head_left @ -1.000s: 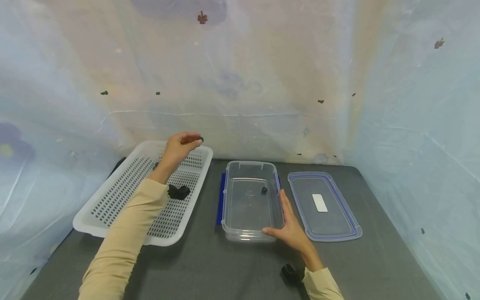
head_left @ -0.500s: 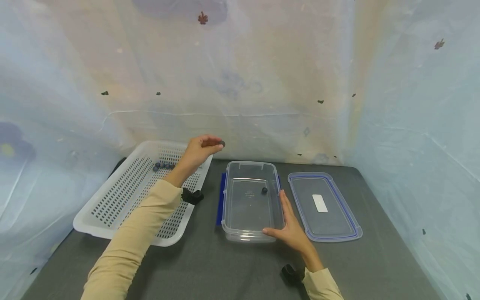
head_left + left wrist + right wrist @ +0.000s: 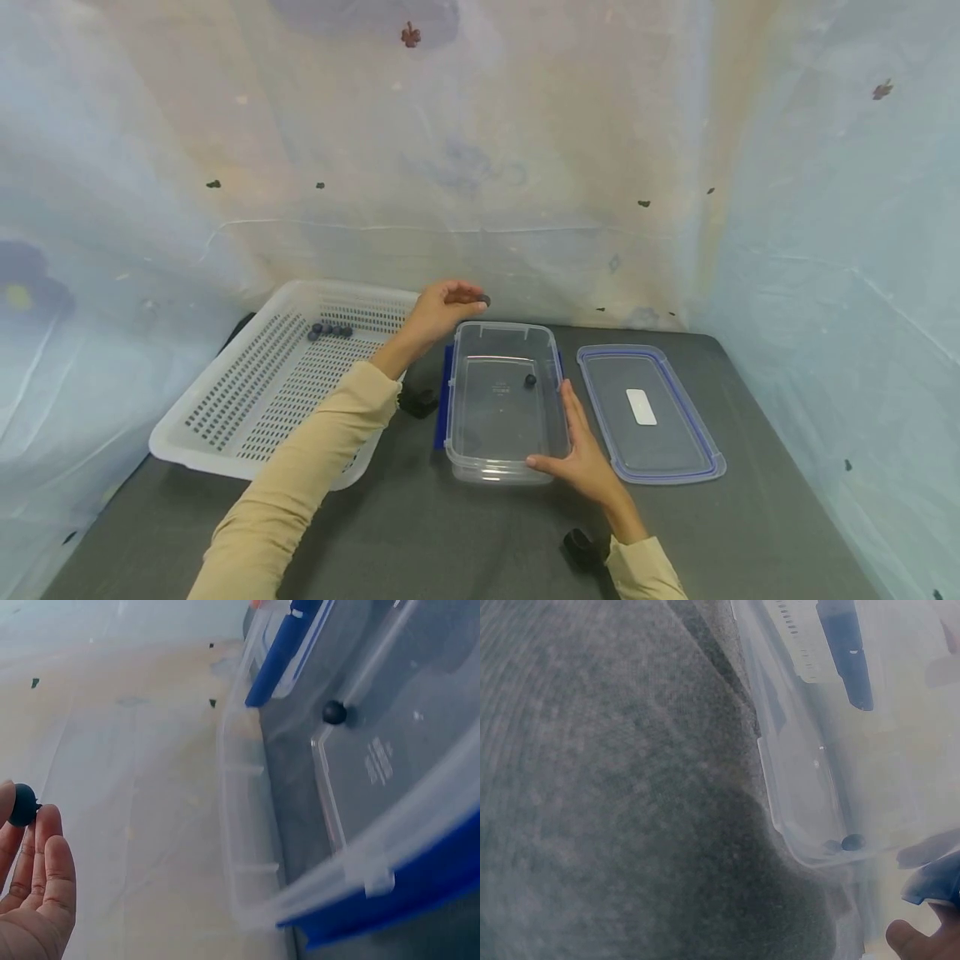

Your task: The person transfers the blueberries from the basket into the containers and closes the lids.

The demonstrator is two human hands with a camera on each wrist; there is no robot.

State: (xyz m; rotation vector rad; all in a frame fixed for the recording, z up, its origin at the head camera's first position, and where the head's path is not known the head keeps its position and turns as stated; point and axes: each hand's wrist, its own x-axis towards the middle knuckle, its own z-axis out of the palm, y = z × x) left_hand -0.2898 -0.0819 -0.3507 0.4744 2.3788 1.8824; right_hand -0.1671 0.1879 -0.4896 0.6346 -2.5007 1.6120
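My left hand (image 3: 441, 313) pinches a dark blueberry (image 3: 22, 805) between thumb and fingertips, raised near the far left corner of a clear plastic container (image 3: 495, 421). The container stands without its lid, blue clasps hanging at its sides. One blueberry (image 3: 530, 381) lies inside on its floor, toward the right wall. My right hand (image 3: 588, 467) rests against the container's near right corner, thumb at the front and fingers straight along the side. In the right wrist view only its thumb (image 3: 909, 939) and a little of the hand show.
To the left stands a white perforated basket (image 3: 258, 400) with several blueberries (image 3: 330, 331) at its far end. A clear lid (image 3: 660, 454) with a blue seal and white label lies right of the container. Patterned sheeting (image 3: 525, 150) closes off the back and sides.
My left hand has moved right with its blueberry, from over the basket to the container's far left corner, uncovering the basket's blueberries. My right hand stays put.
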